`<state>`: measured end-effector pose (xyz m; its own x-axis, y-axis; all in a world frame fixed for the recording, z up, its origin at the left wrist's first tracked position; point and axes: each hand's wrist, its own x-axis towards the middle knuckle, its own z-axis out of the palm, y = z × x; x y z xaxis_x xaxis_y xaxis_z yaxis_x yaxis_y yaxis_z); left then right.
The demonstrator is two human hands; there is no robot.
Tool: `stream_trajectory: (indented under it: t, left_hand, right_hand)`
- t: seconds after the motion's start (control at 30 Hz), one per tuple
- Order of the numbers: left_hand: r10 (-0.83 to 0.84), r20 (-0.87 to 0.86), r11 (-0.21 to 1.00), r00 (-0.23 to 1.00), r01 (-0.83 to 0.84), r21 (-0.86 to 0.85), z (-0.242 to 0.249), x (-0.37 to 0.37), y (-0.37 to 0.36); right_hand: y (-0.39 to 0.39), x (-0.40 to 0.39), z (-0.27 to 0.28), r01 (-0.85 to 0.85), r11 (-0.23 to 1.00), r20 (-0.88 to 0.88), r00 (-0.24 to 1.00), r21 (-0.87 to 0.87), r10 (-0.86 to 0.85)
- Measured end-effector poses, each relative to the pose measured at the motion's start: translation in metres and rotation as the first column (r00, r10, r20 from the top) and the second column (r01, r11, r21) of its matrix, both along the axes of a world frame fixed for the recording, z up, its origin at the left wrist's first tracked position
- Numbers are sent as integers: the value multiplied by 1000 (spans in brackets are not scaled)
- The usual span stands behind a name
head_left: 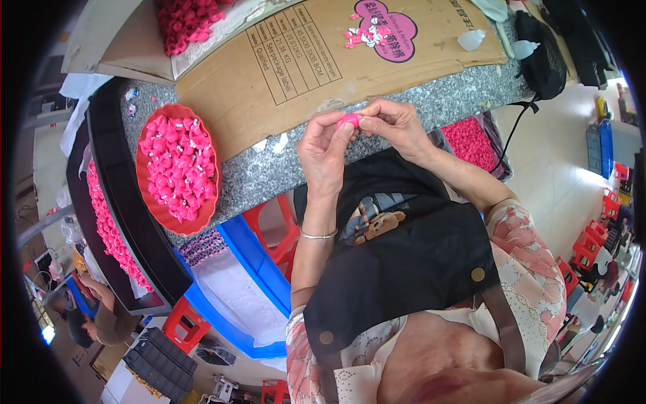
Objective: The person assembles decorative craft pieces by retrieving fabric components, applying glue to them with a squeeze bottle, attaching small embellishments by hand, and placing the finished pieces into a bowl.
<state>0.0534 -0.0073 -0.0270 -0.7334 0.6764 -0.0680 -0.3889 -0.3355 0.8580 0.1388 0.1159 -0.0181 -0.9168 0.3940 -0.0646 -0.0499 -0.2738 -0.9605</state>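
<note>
Both hands meet over the near edge of the table, with a small pink molded piece (350,120) between their fingertips. My left hand (321,149) pinches it from the left, thumb and forefinger closed. My right hand (396,126) pinches it from the other side, and its fingers partly cover the piece. What kind of piece it is I cannot make out. Beyond the hands lies a flattened cardboard sheet (269,128), with a small heap of pink and white bits (369,34) on it. To the left sits a red scalloped bowl (142,188) filled with pink pieces bearing whitish parts.
An open box (114,40) of darker pink pieces stands at the far left. Black trays (128,202) with pink pieces flank the table's left side. Right of the apron is a bin of pink pieces (471,145). Small translucent bottles (472,40) and a black bag (542,64) lie at the far right.
</note>
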Motion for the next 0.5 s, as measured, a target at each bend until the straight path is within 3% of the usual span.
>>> stream_trajectory:
  t: [0.13, 0.2, 0.27, 0.37, 0.4, 0.43, 0.47, 0.5]
  left_hand:
    - [-113, 305, 986, 946, 69, 152, -1, -5, 2]
    - [-132, 375, 977, 917, 57, 205, -1, -10, 2]
    - [-126, 388, 970, 913, 32, 241, 0, -19, -5]
    - [19, 213, 987, 977, -53, 151, 24, -40, -27]
    - [154, 24, 987, 988, -155, 43, 37, -50, -39]
    - [265, -175, 960, 948, -276, -42, 51, -63, -54]
    - [371, -478, 886, 796, -458, -75, 53, -80, -70]
    - [419, -643, 810, 641, -584, -54, 58, -98, -84]
  right_hand:
    - [2, 4, 8, 75, 988, 75, 995, -134, -66]
    - [11, 21, 2, 264, 964, 49, 963, -8, -264]
    - [33, 47, -11, 527, 812, -19, 841, 248, -540]
    - [78, 75, -18, 769, 446, -183, 572, 457, -800]
    - [95, 81, -16, 772, 349, -201, 515, 531, -833]
    - [116, 86, -20, 794, 312, -253, 493, 521, -832]
    - [132, 90, -21, 766, 298, -228, 496, 569, -838]
    - [143, 87, -19, 754, 310, -243, 523, 580, -817]
